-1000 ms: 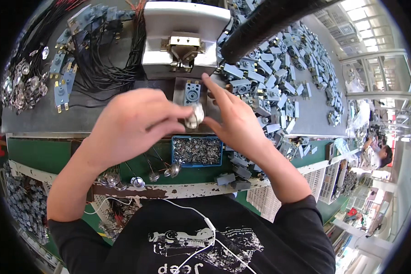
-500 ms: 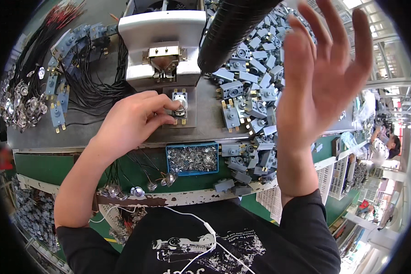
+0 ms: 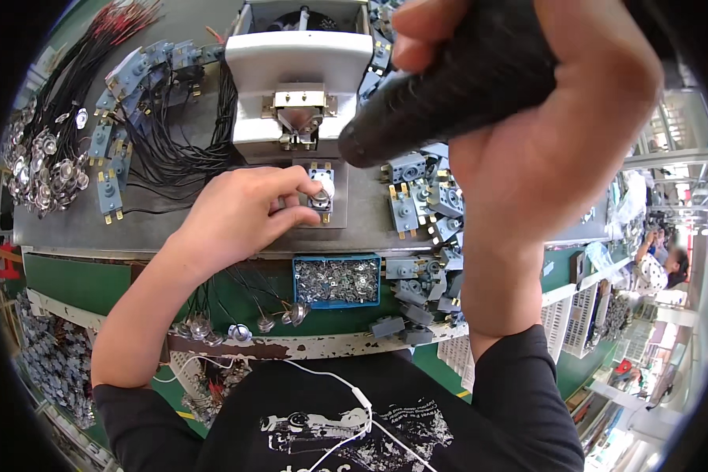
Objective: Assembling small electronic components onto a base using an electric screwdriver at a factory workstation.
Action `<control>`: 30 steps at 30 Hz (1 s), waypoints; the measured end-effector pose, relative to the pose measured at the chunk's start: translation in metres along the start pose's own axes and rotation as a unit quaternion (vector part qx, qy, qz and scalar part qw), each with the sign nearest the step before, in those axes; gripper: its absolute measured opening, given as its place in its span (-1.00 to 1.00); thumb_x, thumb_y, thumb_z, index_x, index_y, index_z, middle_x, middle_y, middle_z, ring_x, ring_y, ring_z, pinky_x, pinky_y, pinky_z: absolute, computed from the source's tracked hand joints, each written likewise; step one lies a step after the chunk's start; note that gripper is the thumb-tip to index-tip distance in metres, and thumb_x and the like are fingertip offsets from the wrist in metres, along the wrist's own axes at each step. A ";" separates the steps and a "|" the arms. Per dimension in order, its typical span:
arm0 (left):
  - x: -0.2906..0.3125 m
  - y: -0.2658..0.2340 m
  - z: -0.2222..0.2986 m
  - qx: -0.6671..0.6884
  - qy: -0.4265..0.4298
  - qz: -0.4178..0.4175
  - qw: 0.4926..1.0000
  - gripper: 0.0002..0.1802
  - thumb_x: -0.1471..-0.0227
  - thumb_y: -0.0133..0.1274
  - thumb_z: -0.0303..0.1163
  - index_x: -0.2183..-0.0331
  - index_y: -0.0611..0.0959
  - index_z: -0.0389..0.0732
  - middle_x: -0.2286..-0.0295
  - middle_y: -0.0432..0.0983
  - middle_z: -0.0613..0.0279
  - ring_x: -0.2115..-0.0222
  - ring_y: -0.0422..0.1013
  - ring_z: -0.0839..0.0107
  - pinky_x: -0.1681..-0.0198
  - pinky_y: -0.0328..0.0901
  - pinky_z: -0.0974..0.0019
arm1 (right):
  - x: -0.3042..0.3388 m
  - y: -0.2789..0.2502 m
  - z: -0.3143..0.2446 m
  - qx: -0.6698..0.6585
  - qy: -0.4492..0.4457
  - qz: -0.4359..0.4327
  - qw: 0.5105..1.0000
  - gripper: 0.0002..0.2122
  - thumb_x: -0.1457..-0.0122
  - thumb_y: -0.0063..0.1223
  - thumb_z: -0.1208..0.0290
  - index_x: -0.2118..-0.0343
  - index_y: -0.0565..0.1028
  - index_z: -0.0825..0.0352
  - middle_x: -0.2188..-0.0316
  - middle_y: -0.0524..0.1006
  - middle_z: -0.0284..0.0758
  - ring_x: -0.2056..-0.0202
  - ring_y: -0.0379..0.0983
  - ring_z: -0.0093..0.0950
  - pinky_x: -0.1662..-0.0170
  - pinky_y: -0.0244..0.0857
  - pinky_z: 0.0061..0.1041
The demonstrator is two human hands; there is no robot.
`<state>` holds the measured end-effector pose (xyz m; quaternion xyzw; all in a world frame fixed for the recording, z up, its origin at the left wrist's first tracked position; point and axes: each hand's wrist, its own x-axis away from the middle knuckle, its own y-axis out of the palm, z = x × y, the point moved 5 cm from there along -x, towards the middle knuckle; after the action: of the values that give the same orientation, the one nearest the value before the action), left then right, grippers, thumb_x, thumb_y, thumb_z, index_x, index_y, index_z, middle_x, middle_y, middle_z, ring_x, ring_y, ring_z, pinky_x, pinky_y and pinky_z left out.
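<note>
My left hand (image 3: 240, 208) pinches a round metal part (image 3: 321, 197) between thumb and forefinger. That part sits on a small grey switch body (image 3: 316, 173) with brass tabs, which lies on a flat metal plate (image 3: 339, 206). Just beyond it stands a silver bench press (image 3: 295, 67) with a metal head (image 3: 300, 118). My right hand (image 3: 546, 161) is wrapped around the thick black lever handle (image 3: 424, 114), whose rounded end points down toward the press.
A blue tray (image 3: 297, 285) of small metal pieces stands at the bench's near edge. Grey switch bodies (image 3: 403, 208) are heaped at right. Black wires (image 3: 169, 145) and metal discs (image 3: 47, 169) lie at left. A person (image 3: 656, 267) is at far right.
My right hand has gone from raised and open to gripping the black handle, which has swung into a flatter slant. The left hand keeps its pinch; the whole view shifted slightly.
</note>
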<state>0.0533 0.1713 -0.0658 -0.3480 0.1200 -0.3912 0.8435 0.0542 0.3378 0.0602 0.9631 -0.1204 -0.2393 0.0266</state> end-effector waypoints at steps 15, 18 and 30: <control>0.002 0.004 -0.008 -0.001 0.015 -0.002 1.000 -0.77 -0.15 0.20 -0.24 0.15 0.64 -0.06 0.40 0.61 0.22 0.33 0.57 0.17 0.28 0.43 0.13 | -0.006 0.054 0.012 -0.009 -0.109 0.055 0.992 -0.52 -0.13 0.33 0.66 -0.02 0.29 0.36 0.27 0.54 -0.32 0.35 0.51 -0.61 0.33 0.43 -0.61; 0.001 0.005 -0.006 -0.007 0.048 0.024 0.999 -0.71 -0.08 0.28 -0.29 0.13 0.67 -0.09 0.39 0.61 0.20 0.36 0.56 0.21 0.28 0.43 0.20 | -0.014 0.051 0.012 -0.046 0.008 -0.115 0.992 -0.47 -0.11 0.36 0.63 -0.07 0.27 0.37 0.16 0.56 -0.27 0.28 0.53 -0.58 0.26 0.49 -0.58; 0.006 0.010 -0.014 0.002 0.085 0.087 0.993 -0.76 -0.12 0.24 -0.27 0.14 0.69 -0.01 0.42 0.62 0.26 0.38 0.57 0.16 0.33 0.44 0.15 | 0.006 0.029 -0.005 0.019 0.041 -0.038 0.998 -0.50 -0.11 0.26 0.72 -0.06 0.27 0.39 0.34 0.57 -0.27 0.41 0.54 -0.58 0.39 0.45 -0.57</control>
<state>0.0561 0.1644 -0.0819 -0.3003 0.2204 -0.3451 0.8615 0.0555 0.3079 0.0645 0.9764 -0.0871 -0.1978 0.0041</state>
